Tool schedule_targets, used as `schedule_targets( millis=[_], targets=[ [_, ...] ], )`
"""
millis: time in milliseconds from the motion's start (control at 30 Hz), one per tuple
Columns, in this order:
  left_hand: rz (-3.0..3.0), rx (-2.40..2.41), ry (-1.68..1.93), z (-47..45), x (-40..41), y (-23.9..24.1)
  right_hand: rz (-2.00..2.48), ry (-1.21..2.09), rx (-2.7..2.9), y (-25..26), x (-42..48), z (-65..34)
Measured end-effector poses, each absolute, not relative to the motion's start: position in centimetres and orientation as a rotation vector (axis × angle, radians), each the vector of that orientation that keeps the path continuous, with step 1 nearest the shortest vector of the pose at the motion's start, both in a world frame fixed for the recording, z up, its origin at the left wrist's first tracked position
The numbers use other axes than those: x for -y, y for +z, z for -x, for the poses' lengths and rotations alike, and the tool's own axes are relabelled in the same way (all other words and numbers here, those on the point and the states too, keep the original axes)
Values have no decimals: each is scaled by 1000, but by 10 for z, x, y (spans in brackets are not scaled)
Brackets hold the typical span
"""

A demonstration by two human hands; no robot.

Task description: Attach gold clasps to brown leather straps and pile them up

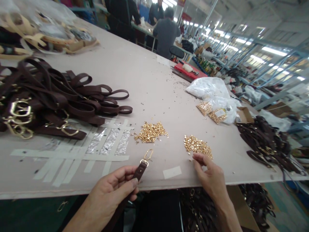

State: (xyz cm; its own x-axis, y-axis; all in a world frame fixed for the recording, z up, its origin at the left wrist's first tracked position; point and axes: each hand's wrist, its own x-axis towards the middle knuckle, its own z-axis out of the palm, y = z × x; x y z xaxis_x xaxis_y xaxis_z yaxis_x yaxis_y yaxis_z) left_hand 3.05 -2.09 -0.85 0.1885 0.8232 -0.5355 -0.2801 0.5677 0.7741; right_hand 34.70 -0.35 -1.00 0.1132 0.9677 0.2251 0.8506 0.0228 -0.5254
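My left hand (pixel 118 187) is closed around a dark brown leather strap (pixel 139 171) just past the table's front edge. A gold clasp (pixel 148 155) hangs from a ring at the strap's end, pointing away from me. My right hand (pixel 211 178) reaches to the near edge of a pile of small gold rivet caps (pixel 196 145), thumb and forefinger pinched together. Whatever is between those fingertips is too small to make out. A second heap of small gold rivet pieces (pixel 152 131) lies beyond the strap's end.
Brown straps with gold buckles (pixel 60 96) are piled at left, near tape strips (pixel 72 157) on the table (pixel 135 74). Plastic bags (pixel 210 88) and a red tray (pixel 189 71) stand at back right. More straps (pixel 267 145) lie at right. People (pixel 166 32) work beyond.
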Motion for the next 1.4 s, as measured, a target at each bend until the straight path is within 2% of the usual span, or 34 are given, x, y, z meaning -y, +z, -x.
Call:
schedule_targets(
  millis=[267,367,500,600,700,833,967,1300,1400],
  targets=[
    [-582,-1112,817,-37,20,-11,1776,-17,2274,-17,0,-346],
    [-586,-1114,807,-38,19,-4,1839,147,2199,-13,-8,-349],
    [-662,-1097,805,-39,20,1,1956,520,1993,-8,-19,-359],
    [-731,-1086,808,-40,21,-2,1945,611,1862,-8,-20,-357],
    [-780,-1105,824,-43,22,-3,1794,651,1763,-9,-9,-330],
    [-880,-1138,864,-47,23,1,1411,859,1600,-11,14,-265],
    [-967,-1109,930,-47,25,3,1239,879,1549,-18,26,-216],
    [-1345,-1182,1042,-37,33,0,1313,746,1459,-21,35,-193],
    [-1443,-1171,1120,-36,35,-4,1335,813,1307,-19,37,-185]
  ],
)
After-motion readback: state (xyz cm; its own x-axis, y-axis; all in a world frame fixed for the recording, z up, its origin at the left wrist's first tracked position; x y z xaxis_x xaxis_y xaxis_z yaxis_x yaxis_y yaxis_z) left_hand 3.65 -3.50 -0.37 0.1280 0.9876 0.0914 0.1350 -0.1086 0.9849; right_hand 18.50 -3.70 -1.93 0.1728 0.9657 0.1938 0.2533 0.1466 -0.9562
